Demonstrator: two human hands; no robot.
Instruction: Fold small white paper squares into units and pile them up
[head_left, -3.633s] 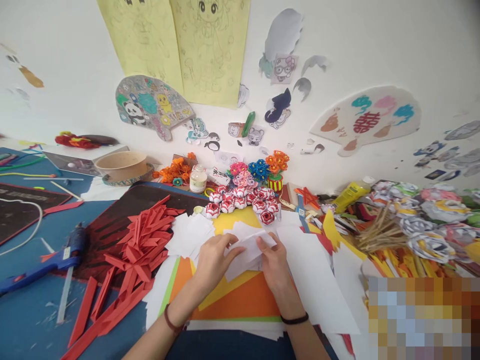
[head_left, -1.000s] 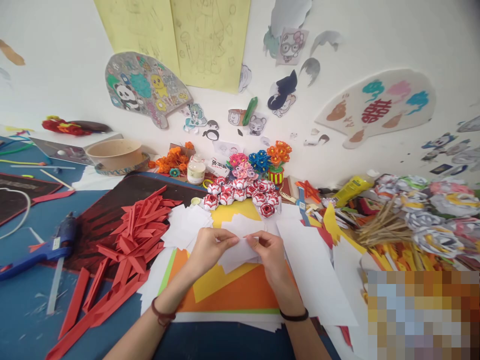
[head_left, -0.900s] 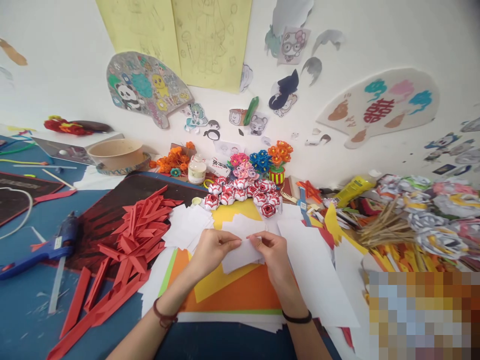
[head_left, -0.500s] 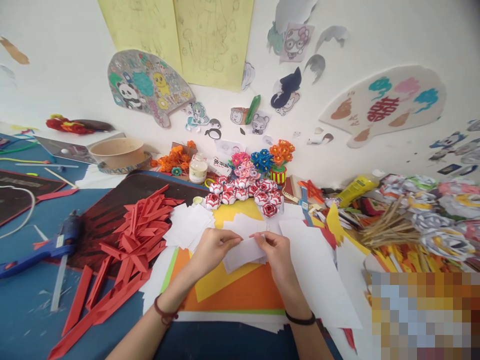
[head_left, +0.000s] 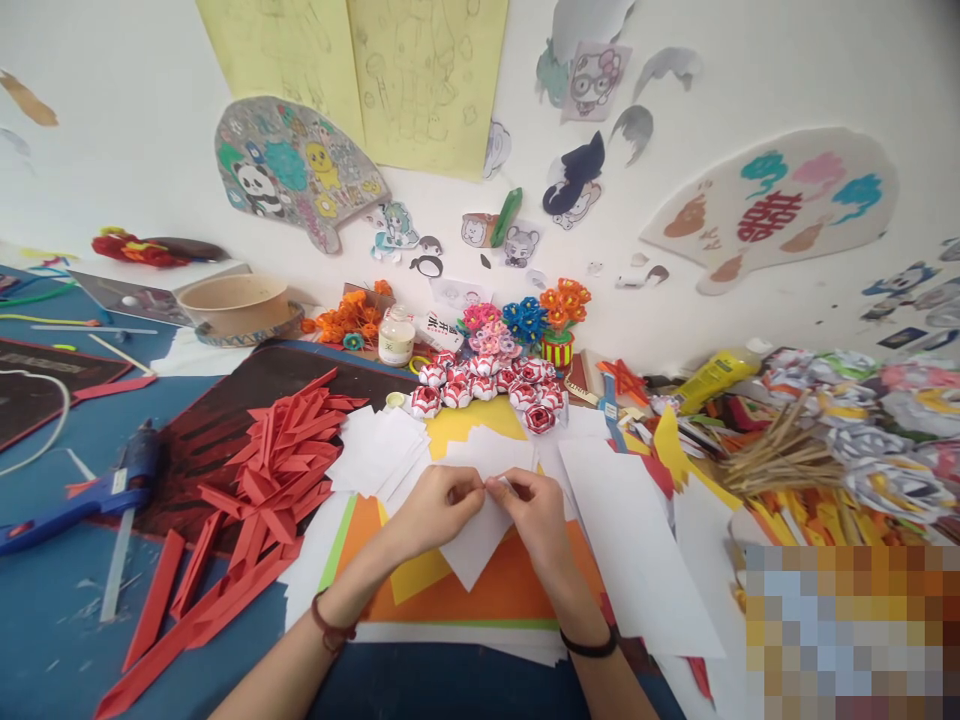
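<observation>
At frame centre I pinch a white paper (head_left: 474,540) at its top with my left hand (head_left: 435,508) and right hand (head_left: 531,512), its corner hanging down: folding seems barely begun, unlike the finished red strips (head_left: 277,470) at left.

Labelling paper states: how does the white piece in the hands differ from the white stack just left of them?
The white piece is pinched at its top edge by the left hand and right hand, hanging corner-down over the orange sheet; the white stack lies flat, untouched. The piece is single; the stack is many fanned squares. Both are plain white paper.
</observation>
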